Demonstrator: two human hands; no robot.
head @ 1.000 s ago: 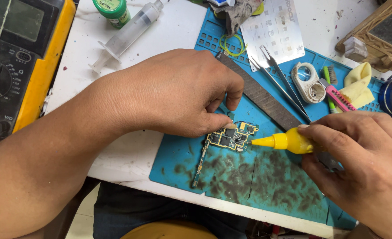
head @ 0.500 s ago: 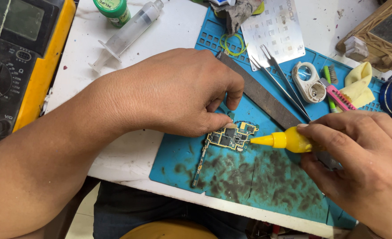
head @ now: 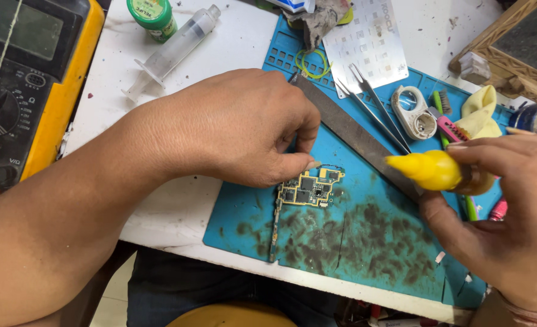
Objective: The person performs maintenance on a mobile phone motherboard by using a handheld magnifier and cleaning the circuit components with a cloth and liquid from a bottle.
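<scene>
Pinning a small green phone circuit board flat on a stained blue silicone repair mat near the desk's front edge, the left hand pressed thumb and fingertip on the board's top edge. The right hand pinched a yellow cone-tipped squeeze bottle, its nozzle hanging above the mat, apart from the board. A hard squeeze could probably flood the chips; a slipping thumb could let the board skid. Farther back lay a flat grey metal file, steel tweezers and a clear plastic syringe.
</scene>
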